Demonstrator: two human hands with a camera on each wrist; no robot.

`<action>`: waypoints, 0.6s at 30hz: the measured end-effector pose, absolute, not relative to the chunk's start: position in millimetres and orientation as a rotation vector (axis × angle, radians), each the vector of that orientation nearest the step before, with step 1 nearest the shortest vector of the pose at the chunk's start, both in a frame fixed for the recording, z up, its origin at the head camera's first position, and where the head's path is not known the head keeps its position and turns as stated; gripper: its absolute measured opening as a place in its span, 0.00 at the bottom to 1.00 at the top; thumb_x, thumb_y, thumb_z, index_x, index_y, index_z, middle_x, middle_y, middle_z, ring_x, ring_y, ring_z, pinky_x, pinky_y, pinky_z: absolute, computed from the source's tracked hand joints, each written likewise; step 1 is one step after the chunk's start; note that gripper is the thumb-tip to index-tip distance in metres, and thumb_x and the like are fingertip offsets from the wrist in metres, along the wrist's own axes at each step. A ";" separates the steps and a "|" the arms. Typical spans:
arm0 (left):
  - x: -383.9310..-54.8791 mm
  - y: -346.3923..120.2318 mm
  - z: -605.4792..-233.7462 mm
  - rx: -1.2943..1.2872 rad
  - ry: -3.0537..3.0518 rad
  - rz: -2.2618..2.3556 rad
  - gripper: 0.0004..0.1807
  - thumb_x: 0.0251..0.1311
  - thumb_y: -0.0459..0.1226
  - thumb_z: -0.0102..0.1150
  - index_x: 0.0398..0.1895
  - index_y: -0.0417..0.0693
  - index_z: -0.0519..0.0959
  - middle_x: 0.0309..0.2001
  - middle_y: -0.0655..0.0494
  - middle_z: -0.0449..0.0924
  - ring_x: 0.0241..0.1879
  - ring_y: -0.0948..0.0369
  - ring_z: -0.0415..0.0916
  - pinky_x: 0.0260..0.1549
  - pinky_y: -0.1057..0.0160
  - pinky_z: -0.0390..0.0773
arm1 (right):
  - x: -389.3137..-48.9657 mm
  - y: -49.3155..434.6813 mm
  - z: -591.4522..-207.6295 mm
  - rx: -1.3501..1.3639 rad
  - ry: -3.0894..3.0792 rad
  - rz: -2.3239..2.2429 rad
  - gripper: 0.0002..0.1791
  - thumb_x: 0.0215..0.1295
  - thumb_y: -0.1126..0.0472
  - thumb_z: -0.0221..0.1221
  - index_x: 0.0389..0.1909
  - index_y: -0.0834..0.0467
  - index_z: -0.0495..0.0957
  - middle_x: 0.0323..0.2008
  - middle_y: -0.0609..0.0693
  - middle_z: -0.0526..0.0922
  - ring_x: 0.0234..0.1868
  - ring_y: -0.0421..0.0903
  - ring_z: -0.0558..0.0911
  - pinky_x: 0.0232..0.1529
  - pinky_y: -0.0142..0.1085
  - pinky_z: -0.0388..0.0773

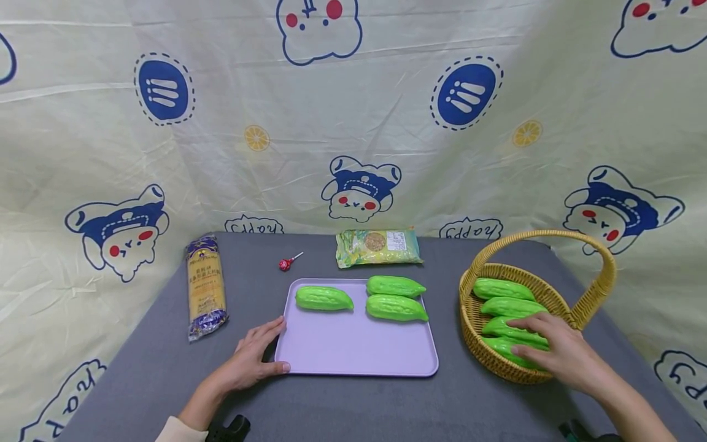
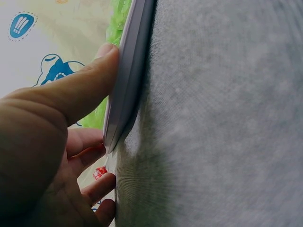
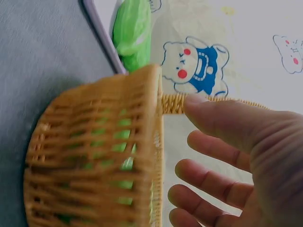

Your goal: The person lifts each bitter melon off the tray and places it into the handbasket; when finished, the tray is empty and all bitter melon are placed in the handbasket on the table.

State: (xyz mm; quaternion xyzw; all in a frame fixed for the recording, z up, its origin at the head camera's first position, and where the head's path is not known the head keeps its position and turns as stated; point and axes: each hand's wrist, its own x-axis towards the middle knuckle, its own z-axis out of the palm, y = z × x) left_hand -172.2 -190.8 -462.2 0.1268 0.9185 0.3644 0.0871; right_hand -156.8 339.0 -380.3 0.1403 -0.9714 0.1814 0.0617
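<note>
My left hand [image 1: 253, 356] rests against the left edge of a lilac tray [image 1: 353, 350]. Its thumb and fingers are spread along the rim; in the left wrist view the thumb [image 2: 90, 80] lies against the tray's side. Three green bitter melons lie on the tray: one on the left [image 1: 324, 298] and two at the right, one [image 1: 395, 286] behind the other [image 1: 396, 308]. Over the wicker basket [image 1: 469, 334] hangs my right hand [image 1: 566, 356], fingers apart, nothing gripped. Several bitter melons [image 1: 504, 289] lie in the basket, the nearest ones partly hidden by that hand.
The basket's tall handle [image 1: 544, 234] arches over its back and right side. Behind the tray lie a red lollipop [image 1: 285, 264] and a green-yellow food packet [image 1: 378, 248]. A pasta packet [image 1: 207, 285] lies at the table's left. A printed cloth [image 1: 386, 110] hangs behind.
</note>
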 end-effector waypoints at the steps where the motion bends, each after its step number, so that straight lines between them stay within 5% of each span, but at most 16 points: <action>1: -172.2 -190.8 -462.2 0.379 2.734 1.084 0.46 0.50 0.50 0.67 0.71 0.46 0.59 0.74 0.49 0.52 0.69 0.42 0.49 0.62 0.32 0.47 | -156.6 336.5 -380.1 0.441 -2.918 0.554 0.22 0.55 0.50 0.66 0.48 0.54 0.80 0.44 0.52 0.79 0.45 0.53 0.75 0.37 0.46 0.71; 10: -171.9 -191.0 -462.8 0.391 2.734 1.091 0.46 0.50 0.49 0.67 0.71 0.46 0.59 0.74 0.49 0.52 0.69 0.42 0.49 0.61 0.32 0.47 | -158.1 316.9 -381.3 0.533 -2.787 0.568 0.20 0.52 0.53 0.68 0.47 0.51 0.80 0.41 0.47 0.80 0.42 0.45 0.74 0.36 0.37 0.70; 18: -171.9 -190.6 -462.4 0.390 2.738 1.089 0.45 0.50 0.50 0.67 0.70 0.46 0.60 0.74 0.49 0.52 0.69 0.42 0.49 0.61 0.32 0.48 | -161.3 298.0 -380.0 0.563 -2.731 0.576 0.18 0.53 0.54 0.68 0.46 0.49 0.80 0.42 0.47 0.80 0.45 0.45 0.74 0.41 0.43 0.71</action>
